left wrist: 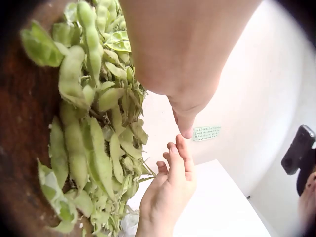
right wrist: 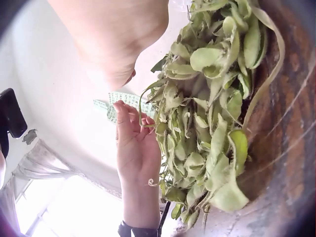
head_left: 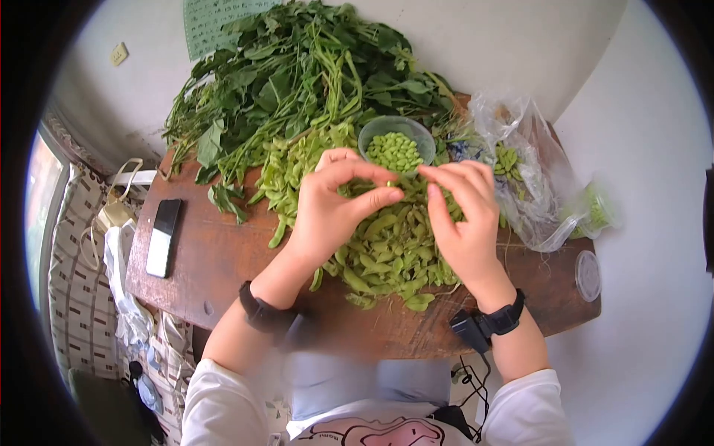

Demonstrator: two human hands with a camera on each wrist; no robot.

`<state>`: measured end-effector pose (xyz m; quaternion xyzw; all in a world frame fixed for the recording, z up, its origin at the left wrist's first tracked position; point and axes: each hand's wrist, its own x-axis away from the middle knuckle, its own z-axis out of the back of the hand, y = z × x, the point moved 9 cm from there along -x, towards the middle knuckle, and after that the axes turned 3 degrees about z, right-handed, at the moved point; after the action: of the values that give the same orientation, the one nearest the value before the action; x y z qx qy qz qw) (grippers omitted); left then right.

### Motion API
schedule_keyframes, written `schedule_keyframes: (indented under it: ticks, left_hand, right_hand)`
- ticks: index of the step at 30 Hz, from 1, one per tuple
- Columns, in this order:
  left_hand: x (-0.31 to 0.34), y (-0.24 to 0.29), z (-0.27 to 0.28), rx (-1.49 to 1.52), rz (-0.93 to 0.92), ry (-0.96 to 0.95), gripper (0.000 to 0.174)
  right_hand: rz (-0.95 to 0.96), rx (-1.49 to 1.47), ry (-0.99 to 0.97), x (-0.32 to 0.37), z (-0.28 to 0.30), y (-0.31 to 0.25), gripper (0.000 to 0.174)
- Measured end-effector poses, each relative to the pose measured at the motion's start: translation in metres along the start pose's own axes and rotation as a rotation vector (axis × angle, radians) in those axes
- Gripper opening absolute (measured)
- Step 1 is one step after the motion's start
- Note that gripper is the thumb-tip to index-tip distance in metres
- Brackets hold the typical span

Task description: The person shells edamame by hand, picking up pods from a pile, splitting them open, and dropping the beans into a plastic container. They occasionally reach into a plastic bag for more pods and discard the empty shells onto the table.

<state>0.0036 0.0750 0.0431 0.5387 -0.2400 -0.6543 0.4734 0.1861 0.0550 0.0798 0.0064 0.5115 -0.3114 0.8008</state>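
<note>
In the head view the left hand point(head_left: 331, 204) holds a small green bean point(head_left: 390, 183) between thumb and index fingertips. Facing it, the right hand point(head_left: 468, 215) has bent fingers, with thumb and index tips a little apart and nothing visible between them. Both are above a heap of green pods point(head_left: 379, 253). Behind the fingertips, a clear bowl point(head_left: 430, 141) contains shelled beans point(head_left: 394, 151). The left wrist view shows pods point(left wrist: 98, 153) beside the hands; opened, flattened pods point(right wrist: 217, 163) appear in the right wrist view.
Leafy stalks point(head_left: 297, 82) cover the back of the wooden table point(head_left: 223, 260). A phone point(head_left: 163, 238) lies at the left. On the right are a clear plastic bag point(head_left: 532, 201) with pods inside and a round clear lid point(head_left: 587, 275) near the edge.
</note>
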Motion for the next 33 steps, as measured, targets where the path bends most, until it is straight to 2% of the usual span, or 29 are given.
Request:
schedule_keyframes:
  ticks: [2,7,9,22,32,33]
  left_hand:
    - [-0.002,0.003,0.003,0.031,-0.094,0.034,0.023]
    - [0.0,-0.004,0.006,0.094,-0.022,0.07,0.024]
    - [0.002,0.002,0.008,0.02,-0.09,0.108,0.023]
    - [0.003,0.009,0.0,0.004,-0.149,0.038,0.02]
    - [0.003,0.01,-0.004,0.067,-0.145,-0.006,0.016]
    - [0.001,0.004,-0.004,0.182,-0.05,-0.014,0.016]
  right_hand:
    - [-0.007,-0.001,-0.011,-0.001,-0.002,0.001,0.024]
    - [-0.017,-0.002,-0.016,0.003,-0.006,0.005,0.024]
    - [-0.019,-0.002,-0.02,0.003,-0.006,0.005,0.024]
    - [0.001,-0.057,-0.031,0.003,-0.009,0.005,0.025]
    - [0.003,-0.095,-0.06,0.002,-0.01,0.002,0.03]
    - [0.001,-0.095,-0.059,0.001,-0.009,-0.001,0.03]
